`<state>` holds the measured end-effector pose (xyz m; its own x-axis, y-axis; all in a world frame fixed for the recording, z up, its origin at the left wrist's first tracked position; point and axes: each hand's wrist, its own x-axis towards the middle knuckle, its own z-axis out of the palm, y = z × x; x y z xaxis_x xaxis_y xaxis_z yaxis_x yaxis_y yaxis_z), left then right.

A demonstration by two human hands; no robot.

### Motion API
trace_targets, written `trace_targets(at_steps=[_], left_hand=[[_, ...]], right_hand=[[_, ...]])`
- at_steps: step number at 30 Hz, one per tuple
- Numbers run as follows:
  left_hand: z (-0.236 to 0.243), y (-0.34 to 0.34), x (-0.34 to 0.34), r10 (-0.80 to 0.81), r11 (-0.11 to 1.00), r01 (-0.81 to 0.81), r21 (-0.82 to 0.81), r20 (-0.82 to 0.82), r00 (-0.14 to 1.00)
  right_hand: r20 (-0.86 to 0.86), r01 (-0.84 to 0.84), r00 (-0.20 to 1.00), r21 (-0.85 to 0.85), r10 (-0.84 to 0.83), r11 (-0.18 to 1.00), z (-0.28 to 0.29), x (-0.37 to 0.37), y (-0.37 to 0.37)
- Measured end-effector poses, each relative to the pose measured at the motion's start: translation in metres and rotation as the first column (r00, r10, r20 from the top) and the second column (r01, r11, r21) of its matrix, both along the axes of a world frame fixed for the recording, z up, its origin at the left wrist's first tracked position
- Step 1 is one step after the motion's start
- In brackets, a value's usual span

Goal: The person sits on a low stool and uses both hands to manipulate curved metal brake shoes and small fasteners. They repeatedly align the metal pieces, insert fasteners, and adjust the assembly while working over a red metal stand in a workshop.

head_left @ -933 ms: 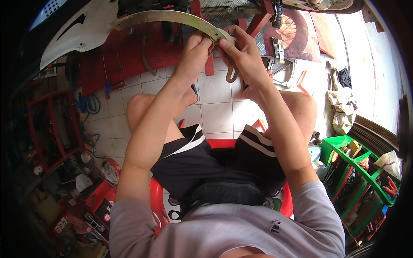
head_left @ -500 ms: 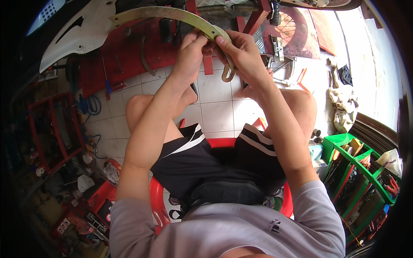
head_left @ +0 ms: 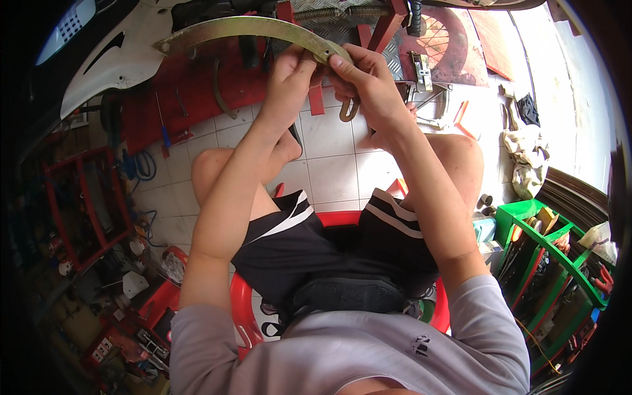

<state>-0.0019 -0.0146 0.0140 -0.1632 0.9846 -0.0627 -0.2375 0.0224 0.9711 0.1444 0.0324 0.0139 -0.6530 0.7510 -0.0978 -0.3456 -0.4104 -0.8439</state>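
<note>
A long curved, yellowish metal strip (head_left: 243,27) arches across the top of the view, with a hole near its right end, where it overlaps a shorter piece with a slotted lower end (head_left: 349,110). My left hand (head_left: 287,89) is closed at the underside of the strip near that overlap, its fingertips partly hidden. My right hand (head_left: 368,85) grips the overlapping end, thumb on its upper face and fingers curled behind. Both hands are held above and ahead of my knees.
A white panel (head_left: 112,59), red mat (head_left: 148,99) with a screwdriver (head_left: 163,128), and steel plate with red frame (head_left: 388,26) lie ahead. A red rack (head_left: 85,204) and tools are left; a green organiser (head_left: 553,250) is right. I sit on a red seat (head_left: 336,217) over tiles.
The strip's far left end has swung leftward and a little down. Both hands have shifted slightly left with it, still holding on.
</note>
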Motion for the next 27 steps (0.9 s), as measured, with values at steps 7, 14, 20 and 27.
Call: trace_targets(at_steps=[7,14,20,27], left_hand=[[0.001,0.005,-0.006,0.054,0.973,-0.002,0.232,-0.221,0.974],[0.015,0.004,-0.01,0.396,0.84,0.042,0.541,-0.662,0.636],[0.022,-0.001,-0.008,0.481,0.804,0.073,0.59,-0.718,0.504],[0.027,0.001,-0.008,0.394,0.841,0.108,0.53,-0.737,0.549]], right_hand=[[-0.174,-0.177,0.974,-0.198,0.143,0.964,-0.002,0.005,0.005],[-0.237,-0.266,0.952,-0.319,0.195,0.91,-0.002,0.006,0.004],[-0.194,-0.249,0.962,-0.349,0.19,0.904,0.005,0.005,0.001],[-0.189,-0.287,0.953,-0.308,0.237,0.907,0.0,0.009,0.003]])
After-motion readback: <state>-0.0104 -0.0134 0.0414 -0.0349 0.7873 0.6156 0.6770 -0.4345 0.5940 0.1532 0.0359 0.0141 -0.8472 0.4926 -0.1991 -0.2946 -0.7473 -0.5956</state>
